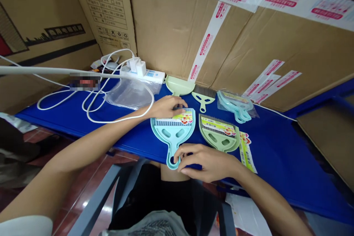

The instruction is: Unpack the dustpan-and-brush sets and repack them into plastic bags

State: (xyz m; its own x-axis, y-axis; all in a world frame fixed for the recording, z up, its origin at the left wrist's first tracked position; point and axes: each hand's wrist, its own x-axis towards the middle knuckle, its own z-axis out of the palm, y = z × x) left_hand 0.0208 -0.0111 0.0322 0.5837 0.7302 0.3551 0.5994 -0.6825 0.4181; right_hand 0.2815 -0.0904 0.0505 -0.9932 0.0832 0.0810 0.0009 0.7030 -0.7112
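Observation:
A light blue dustpan (173,132) lies in front of me at the table's front edge, its handle pointing towards me. A brush nests in it, and a yellow-green label card (187,118) crosses the bristles. My left hand (167,107) holds the pan's upper left edge, fingers bent behind it and thumb over the card. My right hand (206,160) has its fingers closed round the handle's end by the hanging hole. Just right lies a green dustpan (219,143) with its brush and card, and beside it a loose label card (247,151).
Along the back are an empty green dustpan (179,84), a green brush (204,98) and a bagged blue set (236,105). White cables (121,121) loop across the left side, near clear plastic bags (127,94) and a power strip (155,76). Large cardboard boxes (171,25) wall the back.

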